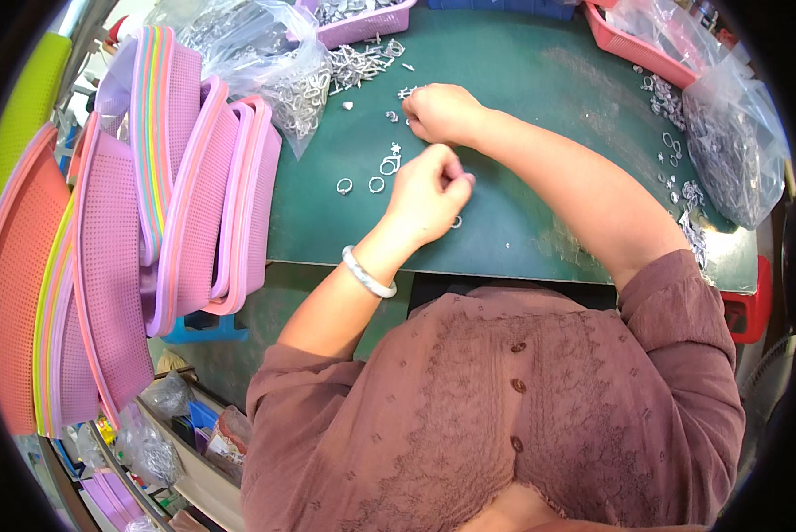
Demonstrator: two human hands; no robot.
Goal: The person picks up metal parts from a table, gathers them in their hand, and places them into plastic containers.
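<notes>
My left hand, with a pale bangle on its wrist, is closed above the green tabletop. Its thumb and fingers curl together, and whatever they hold is hidden. Farther out, my right hand is closed too, knuckles up, its fingertips down beside a few small silvery pieces. What it grips, if anything, I cannot make out. Left of my left hand lie small metal rings, one plain-looking ring and another ring. A larger ring-shaped piece lies just beyond them. Another ring shows partly beside my left hand.
Stacked pastel plastic baskets crowd the left side. At the back left are a bag of metal parts, a loose heap and a purple basket. A pink basket and another filled bag stand right.
</notes>
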